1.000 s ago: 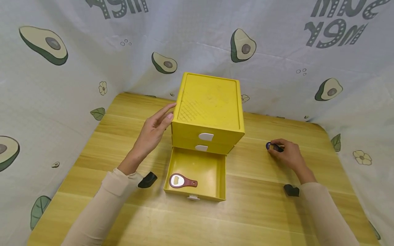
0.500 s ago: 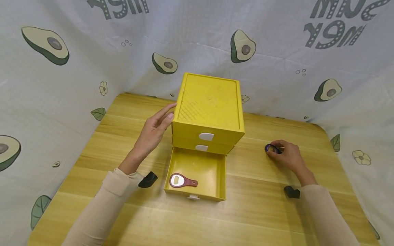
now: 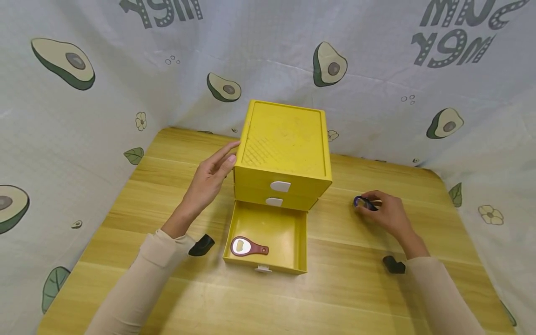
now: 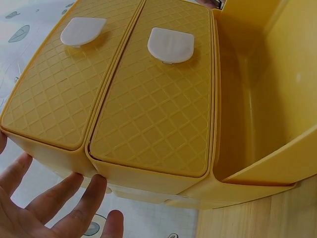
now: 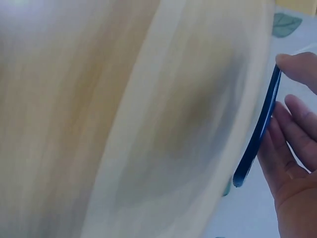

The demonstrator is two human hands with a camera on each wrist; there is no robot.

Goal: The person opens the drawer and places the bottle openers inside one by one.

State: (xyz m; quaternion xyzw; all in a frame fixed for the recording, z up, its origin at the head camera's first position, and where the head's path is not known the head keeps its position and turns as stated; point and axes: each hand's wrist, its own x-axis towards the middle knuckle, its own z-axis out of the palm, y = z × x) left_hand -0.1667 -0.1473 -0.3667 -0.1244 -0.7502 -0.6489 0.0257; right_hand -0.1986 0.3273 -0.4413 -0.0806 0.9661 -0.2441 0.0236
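A yellow drawer cabinet [image 3: 284, 139] stands on the table, its bottom drawer [image 3: 278, 223] pulled out. Inside that drawer, at the front left, lies a dark red bottle opener [image 3: 255, 249] with a pale metal plate. My left hand [image 3: 204, 181] rests against the cabinet's left side; in the left wrist view its fairly straight fingers [image 4: 64, 196] reach the cabinet wall. Right of the cabinet, my right hand [image 3: 391, 214] pinches a blue bottle opener [image 5: 260, 131] between thumb and fingers. The right wrist view shows this opener edge-on as a thin strip.
Two upper drawers with white handles [image 3: 280, 186] are closed. The wooden table [image 3: 343, 288] extends around the cabinet. A white curtain [image 3: 272, 46] with avocado prints hangs behind and at both sides. A black piece [image 3: 202, 245] shows by each sleeve cuff.
My right hand has shifted a little to the left with the blue bottle opener, whose round head is now turned more into view. The left hand stays against the cabinet.
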